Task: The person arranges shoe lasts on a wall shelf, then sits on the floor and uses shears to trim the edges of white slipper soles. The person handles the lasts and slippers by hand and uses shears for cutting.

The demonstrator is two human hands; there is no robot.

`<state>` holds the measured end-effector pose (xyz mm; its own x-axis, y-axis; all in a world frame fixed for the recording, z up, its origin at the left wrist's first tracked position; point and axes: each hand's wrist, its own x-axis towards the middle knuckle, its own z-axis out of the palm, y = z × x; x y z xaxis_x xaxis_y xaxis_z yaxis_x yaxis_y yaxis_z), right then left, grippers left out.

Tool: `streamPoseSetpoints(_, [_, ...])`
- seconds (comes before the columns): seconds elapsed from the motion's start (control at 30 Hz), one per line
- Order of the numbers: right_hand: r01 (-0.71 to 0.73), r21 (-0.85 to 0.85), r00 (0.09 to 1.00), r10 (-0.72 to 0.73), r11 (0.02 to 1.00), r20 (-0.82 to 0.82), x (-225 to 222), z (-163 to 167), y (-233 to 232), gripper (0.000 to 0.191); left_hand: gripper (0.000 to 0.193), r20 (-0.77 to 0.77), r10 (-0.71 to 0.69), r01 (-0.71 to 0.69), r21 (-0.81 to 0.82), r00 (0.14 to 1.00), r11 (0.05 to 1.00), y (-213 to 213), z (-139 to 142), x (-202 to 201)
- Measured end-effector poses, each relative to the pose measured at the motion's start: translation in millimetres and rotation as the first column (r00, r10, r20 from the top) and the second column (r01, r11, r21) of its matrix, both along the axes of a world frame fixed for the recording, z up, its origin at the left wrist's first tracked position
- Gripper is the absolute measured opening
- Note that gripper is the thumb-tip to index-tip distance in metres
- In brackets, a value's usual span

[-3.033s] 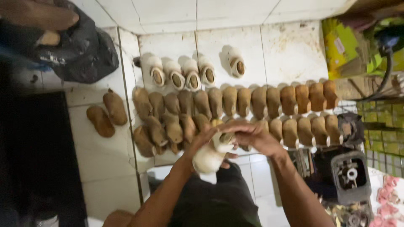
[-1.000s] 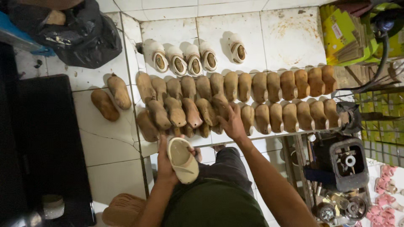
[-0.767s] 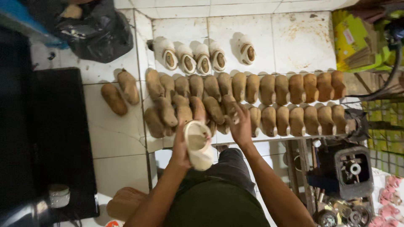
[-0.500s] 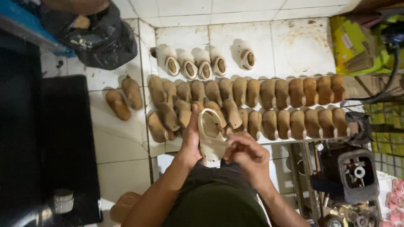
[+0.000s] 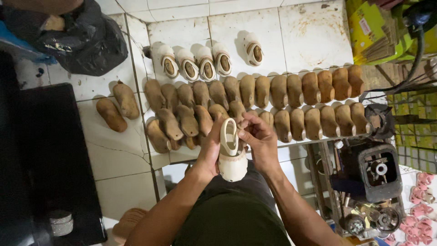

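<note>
both hands have closed in on the small cream shoe (image 5: pixel 232 150) since a second ago, when the right hand (image 5: pixel 261 143) lay out on the rows of wooden lasts (image 5: pixel 291 107). now the left hand (image 5: pixel 211 148) cradles the shoe from its side and heel, over the lap, while the right pinches its upper edge. five finished cream shoes (image 5: pixel 207 61) stand beyond on the white tiled floor (image 5: pixel 314 36).

The person wore a dark olive-green short-sleeved top (image 5: pixel 232 223), its cloth filling the picture at six o'clock. Both forearms were bare to the wrists, and the left hand (image 5: pixel 210 148) and right hand (image 5: pixel 261 141) carried no gloves, rings or watch.
</note>
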<state>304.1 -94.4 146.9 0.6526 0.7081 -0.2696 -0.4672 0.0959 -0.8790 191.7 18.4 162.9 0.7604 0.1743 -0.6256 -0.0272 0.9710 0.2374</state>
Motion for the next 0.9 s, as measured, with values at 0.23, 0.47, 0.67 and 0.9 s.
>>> streamPoseSetpoints(0.23, [-0.110, -0.176, 0.992, 0.098, 0.978, -0.075, 61.8, -13.0, -27.8, 0.037, 0.074, 0.017, -0.223, 0.219, 0.114, 0.975, 0.969, -7.0, -10.0, 31.5])
streamPoseSetpoints(0.47, [-0.469, -0.271, 0.870, 0.493, 0.841, 0.024, 134.1, -32.0, -82.6, 0.049, 0.081, -0.179, -0.543, 0.493, 0.705, 0.820, 0.511, -18.9, -81.5, 132.9])
streamPoseSetpoints(0.67, [-0.007, -0.282, 0.967, -0.065, 0.960, -0.248, 158.5, -36.1, -134.5, 0.040, 0.064, -0.237, -0.015, 0.236, 0.956, 0.971, 0.173, 57.6, -133.2, 277.1])
streamPoseSetpoints(0.9, [0.314, -0.133, 0.898, -0.340, 0.940, -0.278, 154.7, -39.8, -199.8, 0.034, 0.077, -0.405, 0.281, 0.483, 0.814, 0.870, -0.323, 77.8, -159.3, 349.8])
